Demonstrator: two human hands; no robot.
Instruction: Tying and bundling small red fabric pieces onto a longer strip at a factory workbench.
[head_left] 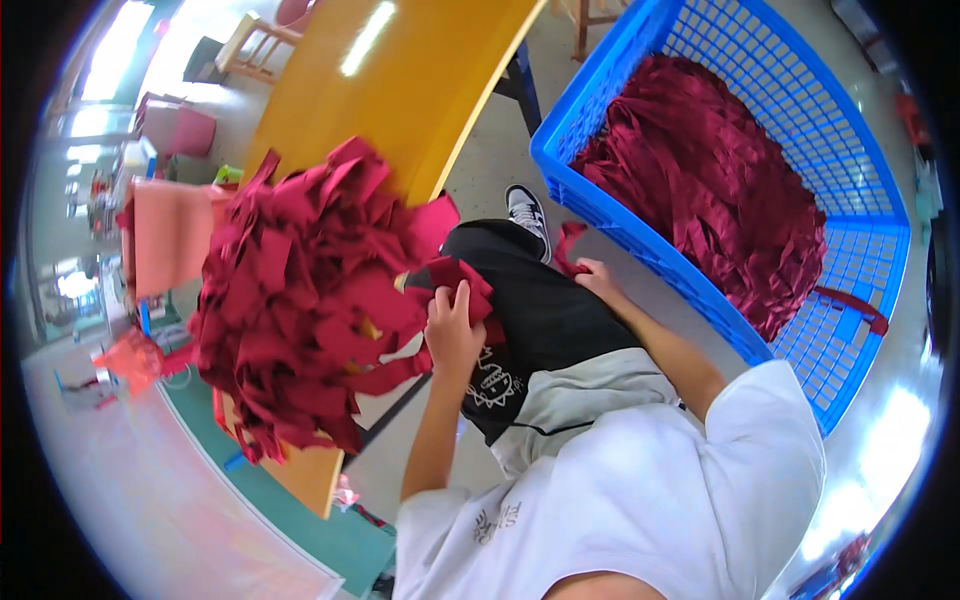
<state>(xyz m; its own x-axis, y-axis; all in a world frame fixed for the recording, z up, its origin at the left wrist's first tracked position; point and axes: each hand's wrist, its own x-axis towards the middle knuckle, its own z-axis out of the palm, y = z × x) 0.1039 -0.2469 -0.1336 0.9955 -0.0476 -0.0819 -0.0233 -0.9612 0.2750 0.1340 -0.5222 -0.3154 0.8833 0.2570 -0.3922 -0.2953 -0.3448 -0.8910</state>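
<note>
Garment wkshop, red fabric strips piled, blue crate

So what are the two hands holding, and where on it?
The left hand grips a dark red fabric strip by its end at the pile's edge. The right hand pinches another red strip near its end, beside the blue crate.

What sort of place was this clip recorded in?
Probably a garment or textile workshop. A big heap of dark red fabric strips lies on a yellow worktable, and a blue plastic crate on the floor holds more. The left hand grips strips.
</note>
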